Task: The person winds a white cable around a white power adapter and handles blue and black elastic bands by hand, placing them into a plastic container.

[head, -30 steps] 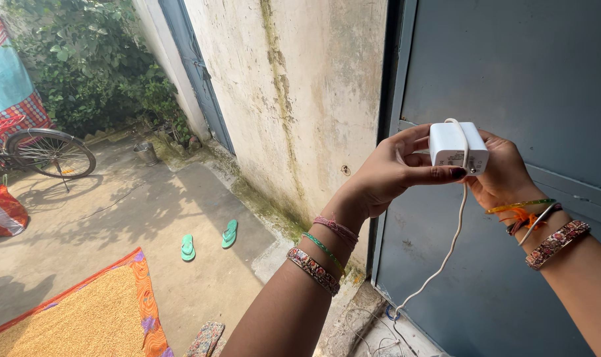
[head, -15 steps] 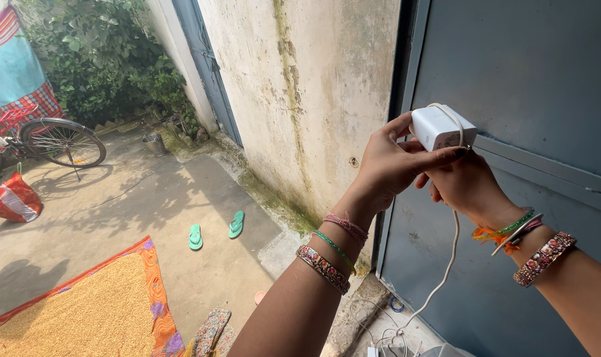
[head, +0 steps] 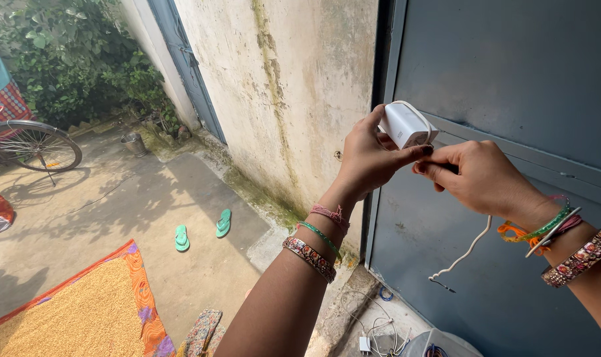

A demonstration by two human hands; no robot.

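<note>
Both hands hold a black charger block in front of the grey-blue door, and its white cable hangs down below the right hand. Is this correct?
Not quite: the charger block is white, not black, as the head view shows. The rest holds: the left hand and right hand hold it before the grey-blue door, and the white cable hangs below the right hand.

Your one head camera, looking forward and slightly down, close on your raised left hand (head: pixel 366 158) and right hand (head: pixel 479 178), blue door (head: pixel 512 86) just ahead, yard floor (head: pixel 115 225) farther off at your left
</note>
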